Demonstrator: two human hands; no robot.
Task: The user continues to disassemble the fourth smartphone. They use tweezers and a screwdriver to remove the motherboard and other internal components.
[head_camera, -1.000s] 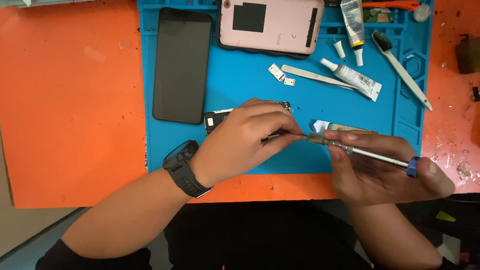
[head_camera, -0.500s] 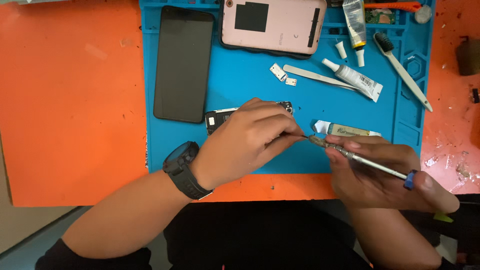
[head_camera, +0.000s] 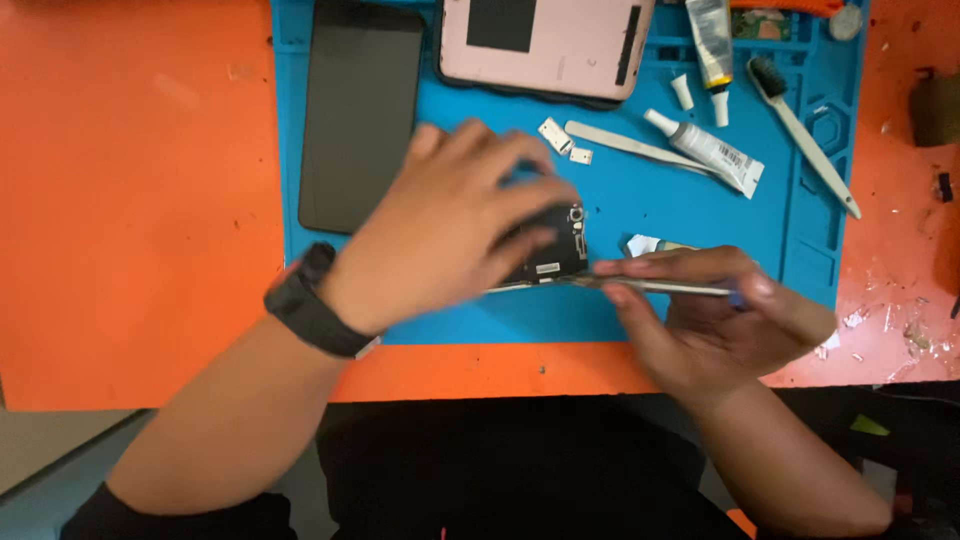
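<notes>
Phone is opened: back cover and screen lie aside. Left hand grasps the circuit board; right hand grasps the screwdriver, working on it.

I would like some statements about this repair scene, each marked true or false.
1. The left hand rests on a small dark circuit board. True.
2. The right hand holds a slim metal tool pointing at the board. True.
3. The black phone screen lies on the bare orange table. False: it lies on the blue mat.
4. The left wrist wears a black watch. True.
5. The white brush is held in the right hand. False: it lies untouched on the mat.
</notes>
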